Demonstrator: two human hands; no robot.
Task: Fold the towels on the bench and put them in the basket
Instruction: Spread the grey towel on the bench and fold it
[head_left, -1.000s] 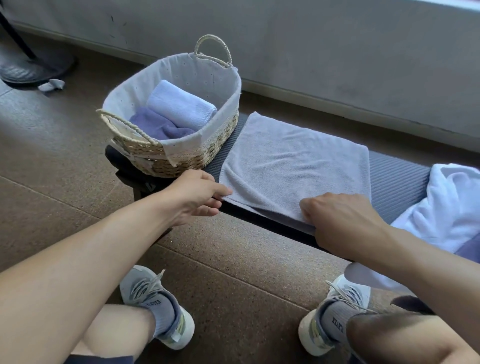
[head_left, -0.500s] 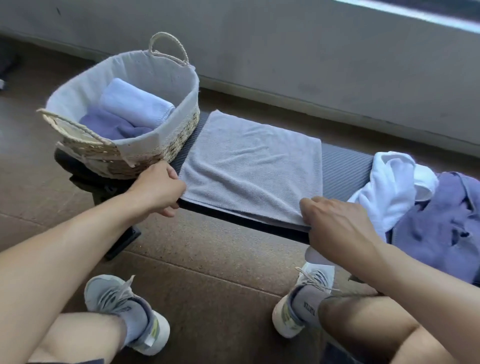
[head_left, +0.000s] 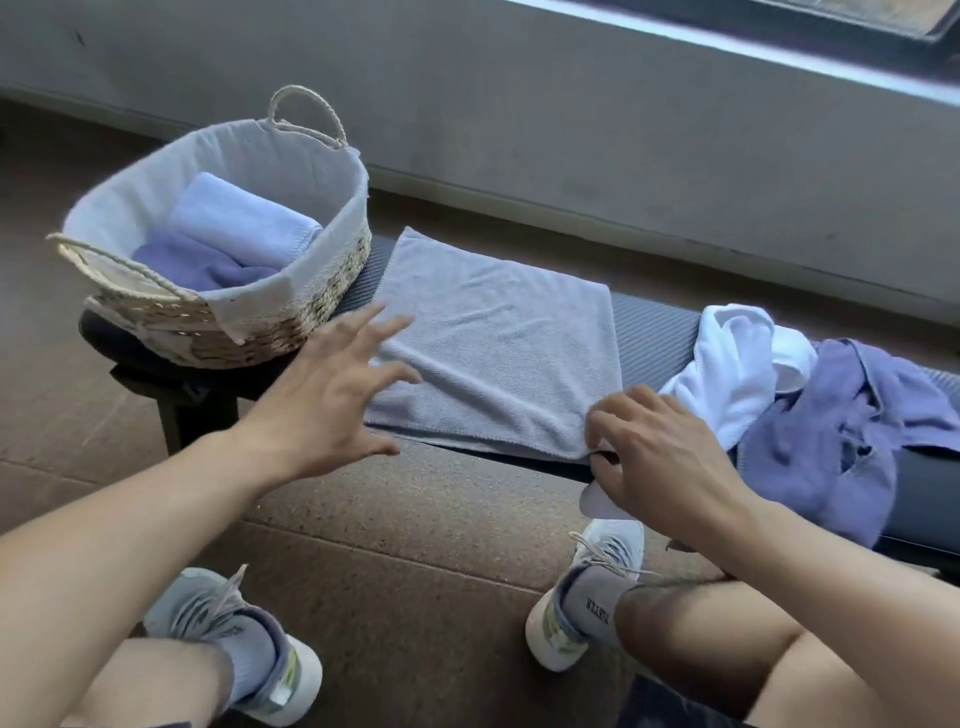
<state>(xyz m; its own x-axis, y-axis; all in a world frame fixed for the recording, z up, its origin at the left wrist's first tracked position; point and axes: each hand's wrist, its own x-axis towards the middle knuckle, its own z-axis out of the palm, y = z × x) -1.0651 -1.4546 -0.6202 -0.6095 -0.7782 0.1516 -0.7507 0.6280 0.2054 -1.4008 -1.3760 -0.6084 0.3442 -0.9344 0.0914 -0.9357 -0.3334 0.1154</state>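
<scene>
Pinching the towel (head_left: 498, 343) corner with our right hand (head_left: 660, 452), left hand (head_left: 332, 400) spread empty; a one-sided pull could skew the fold.

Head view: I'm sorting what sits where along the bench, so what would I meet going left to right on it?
Basket with folded towels inside → flat grey towel, its near right corner pinched by the right hand → crumpled white towel → crumpled purple towel.
</scene>
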